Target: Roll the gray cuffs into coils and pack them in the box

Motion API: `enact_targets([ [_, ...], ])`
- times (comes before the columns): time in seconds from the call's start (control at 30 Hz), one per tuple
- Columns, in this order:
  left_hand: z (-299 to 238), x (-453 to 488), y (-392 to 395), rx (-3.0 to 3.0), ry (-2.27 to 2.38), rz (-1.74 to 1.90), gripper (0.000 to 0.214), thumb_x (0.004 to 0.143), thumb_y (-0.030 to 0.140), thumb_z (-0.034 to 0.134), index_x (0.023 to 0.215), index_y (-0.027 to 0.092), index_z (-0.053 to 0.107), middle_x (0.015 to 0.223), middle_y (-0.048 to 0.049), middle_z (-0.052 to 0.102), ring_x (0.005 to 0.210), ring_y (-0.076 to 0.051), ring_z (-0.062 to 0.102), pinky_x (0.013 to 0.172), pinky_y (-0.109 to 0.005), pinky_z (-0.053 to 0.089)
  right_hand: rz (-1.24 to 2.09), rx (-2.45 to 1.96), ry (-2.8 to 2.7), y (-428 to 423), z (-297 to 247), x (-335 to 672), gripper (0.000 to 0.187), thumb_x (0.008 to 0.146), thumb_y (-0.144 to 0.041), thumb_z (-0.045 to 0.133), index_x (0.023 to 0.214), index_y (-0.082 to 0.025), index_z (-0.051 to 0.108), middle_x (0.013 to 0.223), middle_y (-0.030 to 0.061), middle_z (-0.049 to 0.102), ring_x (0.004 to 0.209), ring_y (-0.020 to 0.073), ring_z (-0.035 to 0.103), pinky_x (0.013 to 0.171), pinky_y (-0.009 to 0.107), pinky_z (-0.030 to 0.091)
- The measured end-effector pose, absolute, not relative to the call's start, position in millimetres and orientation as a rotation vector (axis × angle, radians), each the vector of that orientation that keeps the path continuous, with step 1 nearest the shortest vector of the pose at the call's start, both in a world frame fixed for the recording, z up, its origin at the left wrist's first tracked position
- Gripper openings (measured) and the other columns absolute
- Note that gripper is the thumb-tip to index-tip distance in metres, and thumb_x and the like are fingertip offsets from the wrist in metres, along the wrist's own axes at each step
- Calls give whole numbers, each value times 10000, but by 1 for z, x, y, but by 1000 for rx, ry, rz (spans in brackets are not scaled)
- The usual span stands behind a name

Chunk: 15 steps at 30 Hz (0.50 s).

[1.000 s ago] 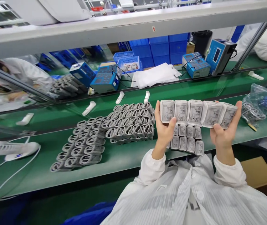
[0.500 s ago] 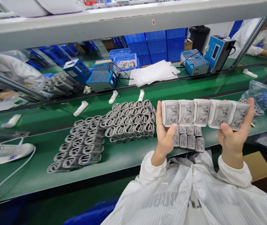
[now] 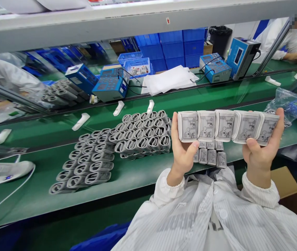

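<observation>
Holding a row of folded cuffs (image 3: 224, 126) between two hands

From my remote seat, I judged the step to be a carry or a check: five packs were up off the counter (image 3: 132, 173), squeezed end to end. My grip was clamped on the row from both sides, the left hand (image 3: 183, 157) at one end and the right hand (image 3: 260, 158) at the other, thumbs over the lower front.

Any next move, I reckoned, called for even inward pressure and both wrists going together, since the middle packs seemed to have only their neighbours for support.

The long axis ran left to right across my body, dipping slightly at the right end, where the last two packs leaned. Printed faces pointed back at me, drawings upright. Smaller-looking folded packs (image 3: 208, 156) sat beneath in view, with rolled cuffs (image 3: 143, 134) stacked to the left.
</observation>
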<state>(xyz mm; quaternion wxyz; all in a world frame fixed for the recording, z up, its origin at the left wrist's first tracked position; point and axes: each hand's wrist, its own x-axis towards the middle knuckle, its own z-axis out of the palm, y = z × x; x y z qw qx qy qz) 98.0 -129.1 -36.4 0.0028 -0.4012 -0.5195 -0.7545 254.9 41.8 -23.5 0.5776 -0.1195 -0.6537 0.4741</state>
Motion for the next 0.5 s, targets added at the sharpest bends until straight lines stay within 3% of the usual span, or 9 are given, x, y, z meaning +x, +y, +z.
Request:
enact_targets([
  [0.3, -38, 98, -129, -1258, -1662, -2327, 920, 1050, 698, 675, 1823, 498, 216, 1868, -30, 395, 1708, -356, 477, 1370, -498, 497, 1146, -296, -1548, 43, -23, 257, 954, 859, -610, 930, 1700, -618, 481, 1684, 2, 617, 1599, 410, 605, 1304, 674, 558],
  [0.5, -38, 98, -128, -1260, -1678, -2321, 927, 1052, 709, 663, 1827, 506, 195, 1880, -20, 376, 1722, -357, 457, 1372, -496, 497, 1108, -292, -1568, 42, -22, 257, 952, 884, -605, 905, 1725, -580, 459, 1674, 31, 623, 1588, 418, 615, 1285, 670, 578],
])
